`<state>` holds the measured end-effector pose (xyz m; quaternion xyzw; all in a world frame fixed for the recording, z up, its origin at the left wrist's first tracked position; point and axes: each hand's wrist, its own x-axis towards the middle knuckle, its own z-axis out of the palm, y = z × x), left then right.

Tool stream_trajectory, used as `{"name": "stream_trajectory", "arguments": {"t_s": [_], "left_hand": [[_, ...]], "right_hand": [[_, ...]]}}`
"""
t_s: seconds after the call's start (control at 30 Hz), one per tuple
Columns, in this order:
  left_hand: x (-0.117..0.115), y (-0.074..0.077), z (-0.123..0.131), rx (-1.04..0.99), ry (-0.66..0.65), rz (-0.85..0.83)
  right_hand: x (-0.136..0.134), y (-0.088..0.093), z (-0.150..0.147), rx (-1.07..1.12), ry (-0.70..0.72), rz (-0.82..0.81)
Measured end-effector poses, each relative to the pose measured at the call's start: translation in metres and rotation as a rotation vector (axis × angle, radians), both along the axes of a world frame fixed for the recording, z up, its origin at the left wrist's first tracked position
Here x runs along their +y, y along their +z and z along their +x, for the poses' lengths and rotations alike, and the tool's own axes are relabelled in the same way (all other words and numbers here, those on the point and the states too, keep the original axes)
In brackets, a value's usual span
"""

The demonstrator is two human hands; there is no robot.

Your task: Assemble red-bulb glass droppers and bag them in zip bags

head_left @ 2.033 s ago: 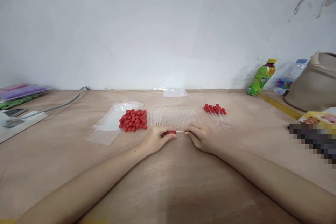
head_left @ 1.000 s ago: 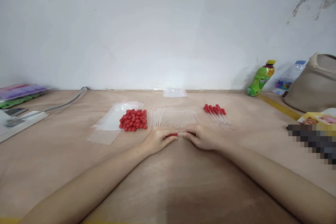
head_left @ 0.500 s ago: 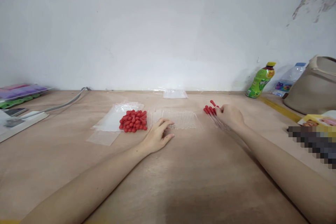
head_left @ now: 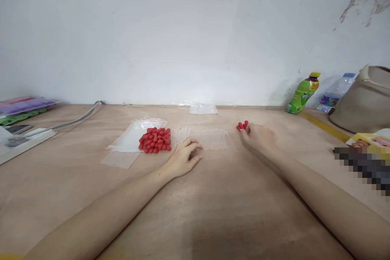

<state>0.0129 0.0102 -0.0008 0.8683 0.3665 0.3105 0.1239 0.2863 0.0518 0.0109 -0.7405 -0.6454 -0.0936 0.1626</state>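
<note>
My left hand (head_left: pixel 184 155) rests on the table with its fingers spread, fingertips at the near edge of a row of clear glass dropper tubes (head_left: pixel 204 137). Left of the tubes lies a heap of red rubber bulbs (head_left: pixel 154 139). My right hand (head_left: pixel 258 137) lies over the group of finished droppers with red bulbs (head_left: pixel 243 125); only a few red tips show past its fingers. The fingers are curled over the droppers, and whether they grip any is hidden.
Clear plastic bags (head_left: pixel 131 141) lie left of the bulbs and another bag (head_left: pixel 202 108) by the wall. A green bottle (head_left: pixel 302 92), a water bottle (head_left: pixel 335 88) and a beige bag (head_left: pixel 364 99) stand at the right. A cable (head_left: pixel 73 120) and trays (head_left: pixel 21 107) are at the left.
Both hands held a dropper together at the table's middle. My right hand then carried it right to the finished group and now covers it. My left hand let go and opened by the tubes.
</note>
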Motion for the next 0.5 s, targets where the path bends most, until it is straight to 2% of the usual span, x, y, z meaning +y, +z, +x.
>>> {"name": "stream_trajectory", "arguments": {"t_s": [0.07, 0.17, 0.4, 0.5], "left_hand": [[0.0, 0.0, 0.0, 0.007, 0.003, -0.003], [0.0, 0.001, 0.001, 0.011, 0.004, 0.001], [0.0, 0.001, 0.002, 0.032, 0.003, 0.02], [0.001, 0.001, 0.001, 0.037, 0.013, 0.043]], "right_hand": [[-0.004, -0.004, -0.013, 0.024, 0.083, 0.058], [-0.007, -0.011, -0.029, 0.056, 0.147, 0.057], [-0.004, -0.015, -0.033, 0.034, 0.094, -0.099], [-0.005, -0.017, -0.033, 0.0, 0.072, -0.069]]}}
